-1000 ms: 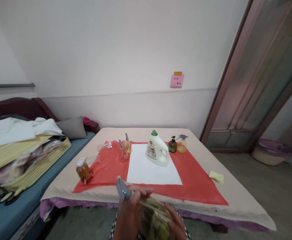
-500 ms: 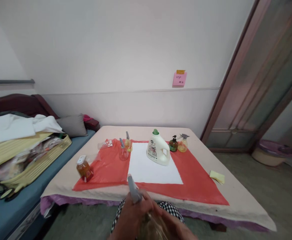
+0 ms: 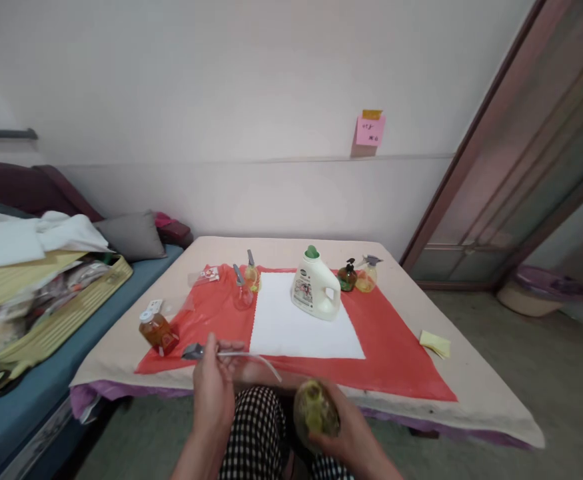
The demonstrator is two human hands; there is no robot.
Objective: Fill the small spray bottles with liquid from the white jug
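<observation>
My left hand (image 3: 214, 390) holds a grey spray-pump head (image 3: 194, 351) whose thin clear dip tube (image 3: 251, 357) trails to the right. My right hand (image 3: 344, 437) grips a round clear bottle (image 3: 314, 412) with yellow-green contents, held low over my checked lap, its neck uncovered. The pump head is lifted clear of the bottle, to its upper left. Both hands are in front of the near edge of the low table (image 3: 476, 393).
On the red cloth (image 3: 396, 360) lies a white sheet (image 3: 301, 330) with a white detergent jug (image 3: 315, 290). Small spray and pump bottles (image 3: 356, 275) stand behind it, two more (image 3: 246, 283) at left, an amber bottle (image 3: 157, 330) near the left edge. Yellow notes (image 3: 435, 343) lie at right. A cluttered bed (image 3: 31, 280) is at left.
My left hand has pulled the grey spray head with its tube out of the bottle and moved it up and left. The bottle stays in my right hand. The view has shifted slightly.
</observation>
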